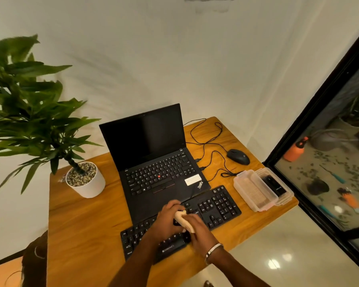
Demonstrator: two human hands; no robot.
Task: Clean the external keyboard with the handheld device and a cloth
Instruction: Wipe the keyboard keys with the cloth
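Wiping the external keyboard (216, 206) appears to be the step in hand: both of your hands meet over its middle, with a pale cloth (183, 221) bunched between them. Your right hand (197, 230) has its grip curled round the cloth, pressing it down on the keys. Your left hand (168, 218) rests just beside it on the keys; whether its grip also pinches the cloth I cannot tell, as the fingers are hidden.

The keyboard lies on the wooden tabletop (87, 224), directly in front of the open laptop (153, 162) and touching its front edge. Its long axis runs diagonally, from the near left up to the far right, the number pad end pointing toward a clear plastic box (255, 191) at the tabletop's right edge. A dark gadget (275, 185), possibly the handheld device, sits in the compartment beside that box.

My judgement is that the next move calls for sweeping the cloth along that diagonal, toward the uncovered right-hand keys, while your left hand steadies the board so it does not slide.
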